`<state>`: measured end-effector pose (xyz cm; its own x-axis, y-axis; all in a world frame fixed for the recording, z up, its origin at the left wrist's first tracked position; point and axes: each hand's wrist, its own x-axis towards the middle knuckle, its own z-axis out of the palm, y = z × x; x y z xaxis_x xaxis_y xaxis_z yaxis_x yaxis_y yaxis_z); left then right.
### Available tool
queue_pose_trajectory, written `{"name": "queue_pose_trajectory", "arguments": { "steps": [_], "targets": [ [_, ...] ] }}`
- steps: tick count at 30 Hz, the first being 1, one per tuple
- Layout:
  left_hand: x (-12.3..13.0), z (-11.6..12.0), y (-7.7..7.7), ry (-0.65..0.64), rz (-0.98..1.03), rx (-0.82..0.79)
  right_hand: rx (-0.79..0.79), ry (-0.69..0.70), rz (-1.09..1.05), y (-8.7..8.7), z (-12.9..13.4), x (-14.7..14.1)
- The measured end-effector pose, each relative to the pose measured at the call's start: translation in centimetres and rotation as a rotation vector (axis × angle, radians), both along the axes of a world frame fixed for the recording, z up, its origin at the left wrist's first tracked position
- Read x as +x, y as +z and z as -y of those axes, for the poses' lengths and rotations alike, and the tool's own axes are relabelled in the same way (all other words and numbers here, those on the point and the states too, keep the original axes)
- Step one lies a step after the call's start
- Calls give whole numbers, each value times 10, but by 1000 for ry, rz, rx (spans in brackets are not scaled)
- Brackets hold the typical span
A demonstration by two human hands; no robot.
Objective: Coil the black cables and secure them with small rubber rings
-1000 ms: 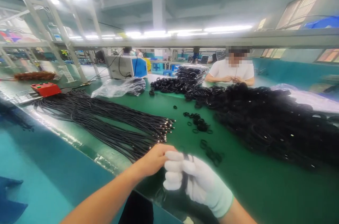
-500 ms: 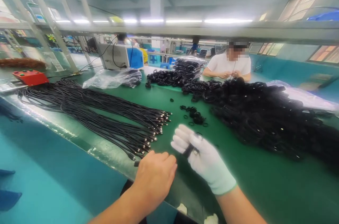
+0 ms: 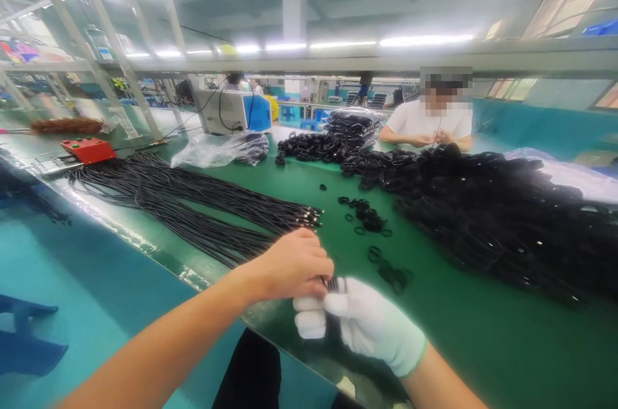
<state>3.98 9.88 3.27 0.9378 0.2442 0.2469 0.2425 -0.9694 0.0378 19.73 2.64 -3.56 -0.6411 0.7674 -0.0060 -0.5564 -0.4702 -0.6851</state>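
In front of me my two hands meet over the green table mat [image 3: 463, 338]. My right hand [image 3: 357, 319], in a white glove, is closed around a black cable bundle [image 3: 333, 284], of which only a ridged, striped part shows. The bare fingers of my left hand [image 3: 299, 264] are pinched together against the top of this bundle; what lies between them is hidden. Behind my left hand, long black cables [image 3: 203, 203] lie in rows, their metal plugs [image 3: 309, 216] towards me. Just beyond my right hand lie a few loose black rings [image 3: 389, 272].
A large heap of black coils [image 3: 483, 216] covers the right side. Small black rings [image 3: 369, 216] lie mid-table. At the left are a red control box [image 3: 89, 150], a clear plastic bag [image 3: 207, 148] and a grey-blue machine [image 3: 226, 111]. A person in white [image 3: 400, 119] sits opposite.
My left hand has moved right and up from beside the plug ends to meet my gloved hand. Loose rings now show beyond the glove. The view has shifted slightly.
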Motion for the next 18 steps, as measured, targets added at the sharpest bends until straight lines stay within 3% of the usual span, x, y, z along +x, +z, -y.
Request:
{"name": "queue_pose_trajectory", "arguments": {
  "steps": [5, 7, 9, 13, 15, 18],
  "targets": [
    [4, 5, 5, -3, -13, -57, -132, 98, -14, -10, -1, 3],
    [4, 2, 10, 36, -53, -228, -148, 125, -35, -12, 0, 4],
    [3, -3, 8, 94, -54, -506, -164, 153, -80, -12, 1, 4],
    [-3, -2, -15, 289, 119, -1060, -277, 217, -203, -7, 1, 1],
    [-5, 7, -28, 350, 277, -1130, -262, 178, -180, -6, 1, -1],
    [-6, 23, -42, 395, 465, -1060, -115, 64, -25, -7, 1, -1]
  ]
}}
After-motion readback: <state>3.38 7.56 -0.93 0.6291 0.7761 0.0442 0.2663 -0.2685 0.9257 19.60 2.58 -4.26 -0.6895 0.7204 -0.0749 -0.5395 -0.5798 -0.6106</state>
